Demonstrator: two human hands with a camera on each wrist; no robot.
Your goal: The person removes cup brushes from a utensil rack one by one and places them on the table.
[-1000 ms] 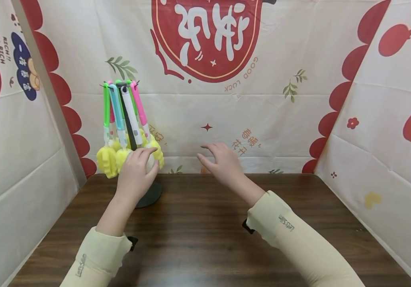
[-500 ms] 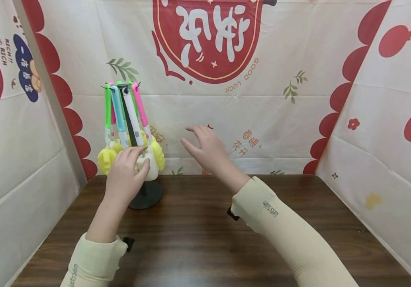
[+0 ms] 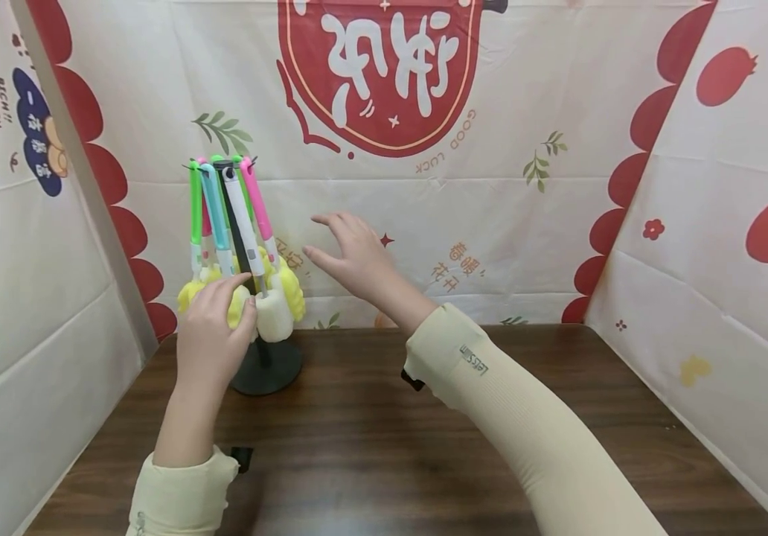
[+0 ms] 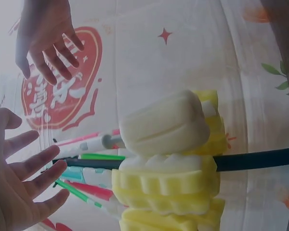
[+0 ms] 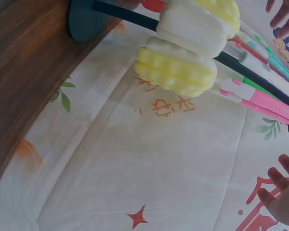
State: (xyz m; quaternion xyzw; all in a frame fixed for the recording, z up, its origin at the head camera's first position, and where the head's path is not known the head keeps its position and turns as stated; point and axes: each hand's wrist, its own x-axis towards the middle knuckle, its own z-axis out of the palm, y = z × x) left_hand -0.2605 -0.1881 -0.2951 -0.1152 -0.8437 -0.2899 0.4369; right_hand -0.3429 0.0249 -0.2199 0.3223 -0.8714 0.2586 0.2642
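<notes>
Several sponge cup brushes hang by their handles from a black stand at the left of the table. One has a white handle and a white sponge head; others have a pink handle or a light blue handle, with yellow-and-white heads. My left hand is in front of the brushes, covering some heads in the head view. Its fingers are spread and hold nothing in the left wrist view. My right hand hovers right of the stand, fingers extended, nothing in it.
The dark wooden table ends at a printed cloth backdrop close behind the stand. Cloth side walls rise at left and right. A small black device sits at the left cuff.
My right hand has moved left and up, closer to the stand. My left hand has shifted left and slightly down, uncovering the white sponge head.
</notes>
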